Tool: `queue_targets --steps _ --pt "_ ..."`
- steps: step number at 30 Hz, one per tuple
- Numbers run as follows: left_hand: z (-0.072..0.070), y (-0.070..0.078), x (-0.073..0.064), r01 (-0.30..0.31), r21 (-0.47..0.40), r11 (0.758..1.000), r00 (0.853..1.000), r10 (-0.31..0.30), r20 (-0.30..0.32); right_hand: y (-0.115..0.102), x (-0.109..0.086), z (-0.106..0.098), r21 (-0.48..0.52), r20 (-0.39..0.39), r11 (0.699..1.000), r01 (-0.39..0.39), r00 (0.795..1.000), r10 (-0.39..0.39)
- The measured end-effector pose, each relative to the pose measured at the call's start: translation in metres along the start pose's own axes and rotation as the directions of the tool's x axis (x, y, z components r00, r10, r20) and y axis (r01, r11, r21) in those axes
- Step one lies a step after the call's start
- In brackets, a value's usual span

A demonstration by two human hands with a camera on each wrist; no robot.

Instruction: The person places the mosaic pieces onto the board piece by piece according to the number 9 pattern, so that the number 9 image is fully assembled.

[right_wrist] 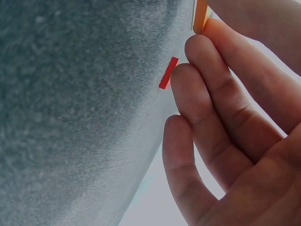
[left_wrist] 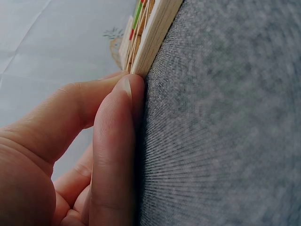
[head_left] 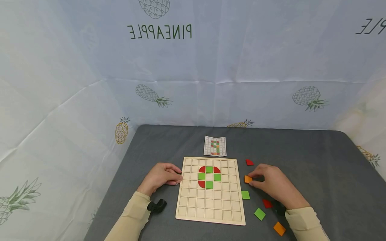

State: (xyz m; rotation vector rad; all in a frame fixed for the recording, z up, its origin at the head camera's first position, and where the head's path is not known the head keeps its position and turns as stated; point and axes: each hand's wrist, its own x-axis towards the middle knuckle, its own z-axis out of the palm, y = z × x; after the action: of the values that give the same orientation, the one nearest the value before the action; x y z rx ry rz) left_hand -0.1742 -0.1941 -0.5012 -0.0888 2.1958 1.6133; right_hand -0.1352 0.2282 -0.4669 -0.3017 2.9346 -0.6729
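Observation:
A wooden grid board [head_left: 211, 204] lies on the grey table and holds red and green tiles [head_left: 209, 177] in a ring. My left hand [head_left: 177, 177] rests on the table with its fingertips pressed against the board's left edge [left_wrist: 155, 28]; the thumb [left_wrist: 123, 94] and a finger touch the wood. My right hand [head_left: 252, 178] pinches an orange square tile [head_left: 248, 179] just right of the board. In the right wrist view the orange tile [right_wrist: 200, 16] sits edge-on between my fingertips [right_wrist: 197, 47], with a red piece [right_wrist: 168, 73] on the table beyond.
A small pattern card [head_left: 215, 146] lies behind the board. Loose pieces lie right of the board: a red one [head_left: 249, 162], green squares [head_left: 245, 194] [head_left: 259, 214], another red [head_left: 266, 203] and an orange square [head_left: 279, 228]. A pineapple-print cloth surrounds the table.

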Motion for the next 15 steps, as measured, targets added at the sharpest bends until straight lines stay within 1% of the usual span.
queue_targets --steps 10,15 --pt "0.000 0.000 -0.002 -0.003 0.002 1.000 1.000 0.003 0.000 -0.009 -0.002 0.001 0.002 0.011 1.000 0.014 1.000 -0.014" --pt "0.001 0.000 -0.001 -0.005 0.001 1.000 1.000 0.005 -0.003 -0.018 0.000 0.003 -0.006 0.006 1.000 0.030 1.000 -0.030"
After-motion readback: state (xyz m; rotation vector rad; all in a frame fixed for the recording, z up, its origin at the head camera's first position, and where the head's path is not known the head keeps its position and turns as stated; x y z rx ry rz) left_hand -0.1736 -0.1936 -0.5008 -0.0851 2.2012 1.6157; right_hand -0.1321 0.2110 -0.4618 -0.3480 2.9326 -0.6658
